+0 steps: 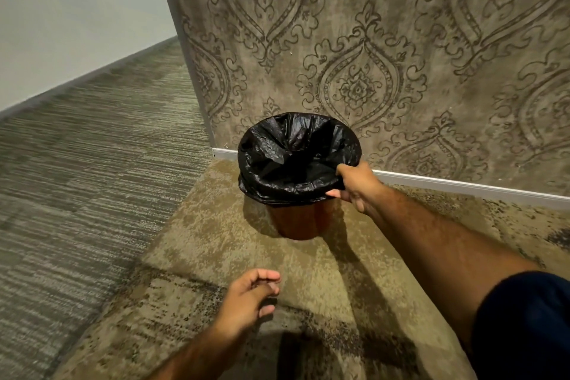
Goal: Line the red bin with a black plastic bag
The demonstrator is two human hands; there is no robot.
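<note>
Head camera is showing the right hand [354, 187] pinching the folded-over edge of the black plastic bag [296, 157] at the near-right of the rim. From that grip the red bin [297, 222] is standing upright just below and to the left, its mouth opening up and away toward the patterned wall [370, 40]. The left hand [249, 296] is hanging well short of the bin, fingers loose and holding nothing. Mottled carpet [216, 225] is lying underneath, leaving free room on the bin's left.
</note>
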